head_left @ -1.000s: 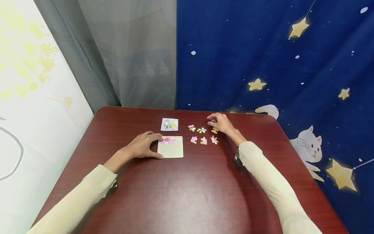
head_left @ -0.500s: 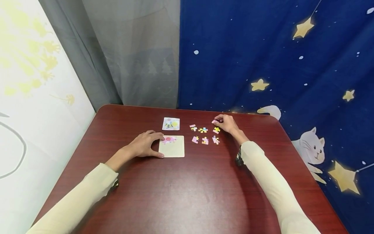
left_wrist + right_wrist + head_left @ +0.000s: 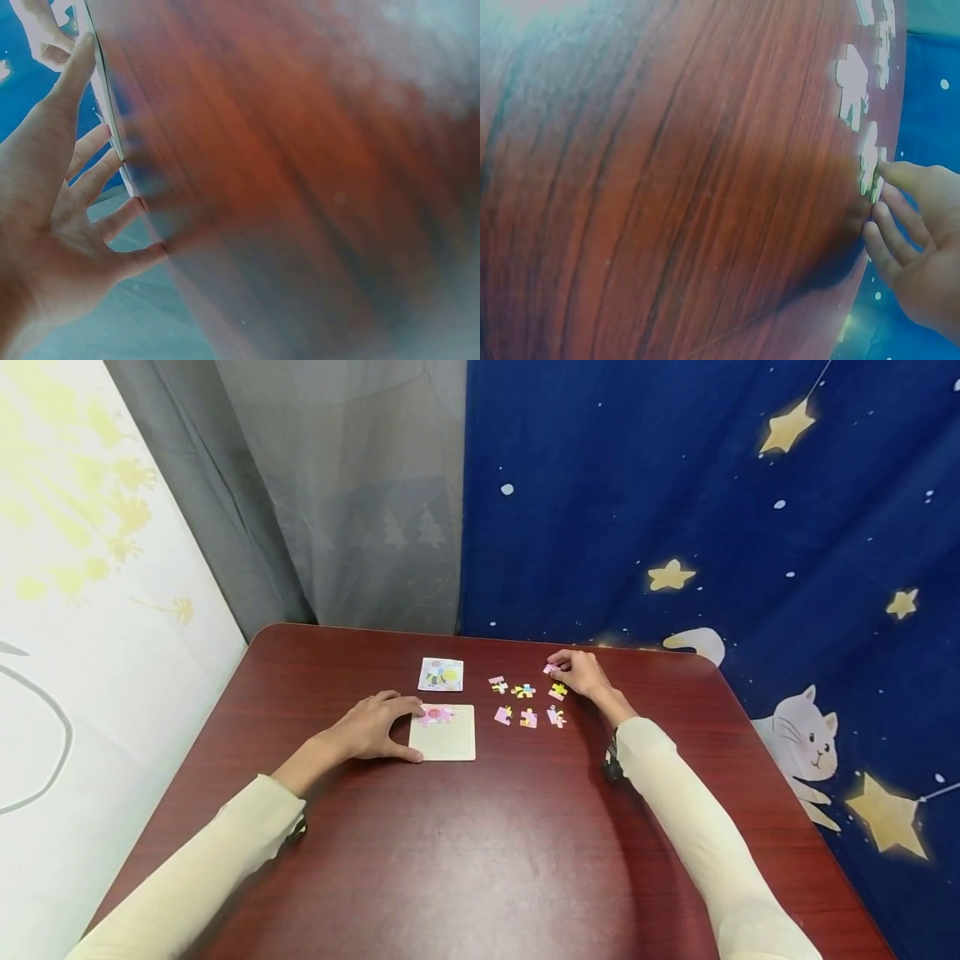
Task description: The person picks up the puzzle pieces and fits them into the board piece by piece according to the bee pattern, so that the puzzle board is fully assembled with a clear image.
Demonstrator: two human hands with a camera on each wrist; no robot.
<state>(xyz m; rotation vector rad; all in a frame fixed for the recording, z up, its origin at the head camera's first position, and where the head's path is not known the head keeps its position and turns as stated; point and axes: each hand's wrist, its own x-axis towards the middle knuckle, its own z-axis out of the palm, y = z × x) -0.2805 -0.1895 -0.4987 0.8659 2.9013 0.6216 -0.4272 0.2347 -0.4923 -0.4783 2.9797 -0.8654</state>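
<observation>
A square cream puzzle tray lies on the table, with a pink puzzle piece bearing a red round mark in its upper left. My left hand rests at the tray's left side, thumb at the lower corner, index fingertip by that piece, fingers spread and fairly straight. At the far right, my right hand pinches a small pink puzzle piece between thumb and fingers, close over the table. Between the hands lie several loose puzzle pieces in two rough rows. In the right wrist view, pieces appear edge-on near the fingers.
A square picture card with a bee and a yellow shape lies behind the tray. The dark red table extends towards the person. A blue starry curtain and a grey one hang beyond its far edge.
The right hand's fingers have come together on a pink piece at the far right and stay there. The left hand holds its place at the tray. The head view has shifted slightly.
</observation>
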